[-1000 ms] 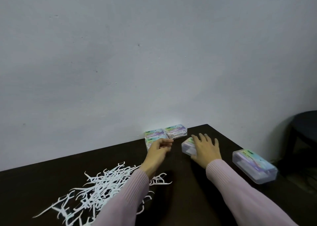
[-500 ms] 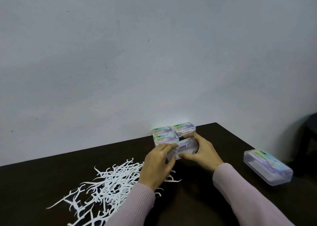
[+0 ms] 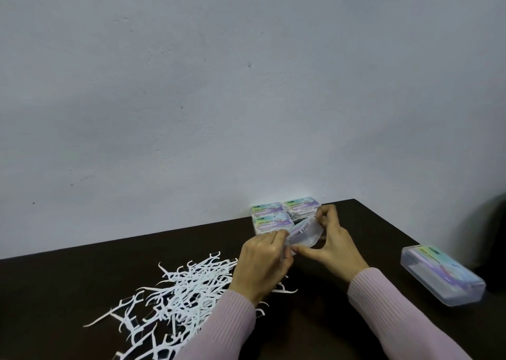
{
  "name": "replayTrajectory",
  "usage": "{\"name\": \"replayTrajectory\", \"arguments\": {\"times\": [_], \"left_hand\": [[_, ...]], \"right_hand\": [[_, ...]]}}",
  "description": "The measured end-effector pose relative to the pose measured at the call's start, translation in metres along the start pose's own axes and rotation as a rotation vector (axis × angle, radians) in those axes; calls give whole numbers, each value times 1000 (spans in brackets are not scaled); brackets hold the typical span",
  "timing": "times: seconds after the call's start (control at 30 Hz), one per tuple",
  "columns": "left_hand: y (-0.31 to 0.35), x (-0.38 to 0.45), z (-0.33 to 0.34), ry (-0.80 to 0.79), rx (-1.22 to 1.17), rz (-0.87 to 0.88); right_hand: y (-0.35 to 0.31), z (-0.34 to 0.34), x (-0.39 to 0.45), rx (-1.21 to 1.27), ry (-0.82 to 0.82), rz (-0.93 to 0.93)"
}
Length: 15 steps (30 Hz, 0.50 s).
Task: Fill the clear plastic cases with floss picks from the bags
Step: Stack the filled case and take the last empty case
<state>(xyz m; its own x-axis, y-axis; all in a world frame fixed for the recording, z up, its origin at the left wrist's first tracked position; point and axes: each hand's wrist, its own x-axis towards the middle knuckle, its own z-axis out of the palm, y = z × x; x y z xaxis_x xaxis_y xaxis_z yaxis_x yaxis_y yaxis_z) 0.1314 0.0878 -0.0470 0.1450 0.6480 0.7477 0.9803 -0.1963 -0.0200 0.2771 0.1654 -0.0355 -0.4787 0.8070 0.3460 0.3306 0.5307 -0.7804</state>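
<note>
Lying on the dark table (image 3: 68, 277) is a messy pile of white floss picks (image 3: 180, 291). Next, the left hand (image 3: 262, 261) and right hand (image 3: 334, 244) both pinch one clear case (image 3: 304, 232) above the table. Another case (image 3: 440, 277) sits far right.

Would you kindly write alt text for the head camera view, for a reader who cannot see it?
Two hands, left hand and right hand, hold a small clear plastic case above a dark table. A loose pile of white floss picks lies left, three cases sit against the wall, and another case lies at right.
</note>
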Motion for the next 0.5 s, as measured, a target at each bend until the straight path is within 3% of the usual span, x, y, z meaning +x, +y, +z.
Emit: {"name": "replayTrajectory", "arguments": {"times": [0.3, 0.5], "left_hand": [[-4, 6, -8, 8, -29, -179], [-1, 8, -13, -23, -169, -319]], "right_hand": [[2, -3, -6, -157, -11, -156], [12, -9, -5, -77, -57, 96]]}}
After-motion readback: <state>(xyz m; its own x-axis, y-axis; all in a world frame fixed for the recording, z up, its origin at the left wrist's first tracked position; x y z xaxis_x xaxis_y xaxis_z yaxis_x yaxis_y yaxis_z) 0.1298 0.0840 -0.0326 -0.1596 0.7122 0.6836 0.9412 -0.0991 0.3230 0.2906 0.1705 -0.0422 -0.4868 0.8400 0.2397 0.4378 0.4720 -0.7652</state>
